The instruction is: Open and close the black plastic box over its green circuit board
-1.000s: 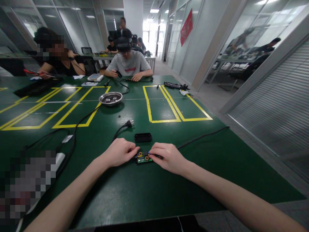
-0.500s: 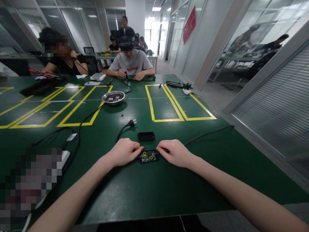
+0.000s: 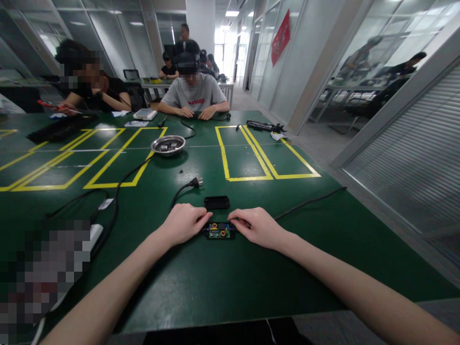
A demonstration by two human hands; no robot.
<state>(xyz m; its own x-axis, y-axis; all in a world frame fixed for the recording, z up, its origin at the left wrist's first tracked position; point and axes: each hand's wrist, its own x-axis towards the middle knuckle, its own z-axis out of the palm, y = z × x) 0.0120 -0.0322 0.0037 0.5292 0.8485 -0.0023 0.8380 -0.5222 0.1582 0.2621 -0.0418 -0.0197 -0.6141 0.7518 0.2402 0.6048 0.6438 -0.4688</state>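
2 hands gripped a circuit board between them on the surface, a black cover just beyond.

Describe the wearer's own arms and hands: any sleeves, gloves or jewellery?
The left hand and right hand are ungloved, with no ring, watch, wristband or marking showing. The left arm and right arm are bare to the picture's lower edge; no sleeve is in view.

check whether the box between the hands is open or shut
Open: the box shows its bare circuit board, and a black lid lies apart behind it.
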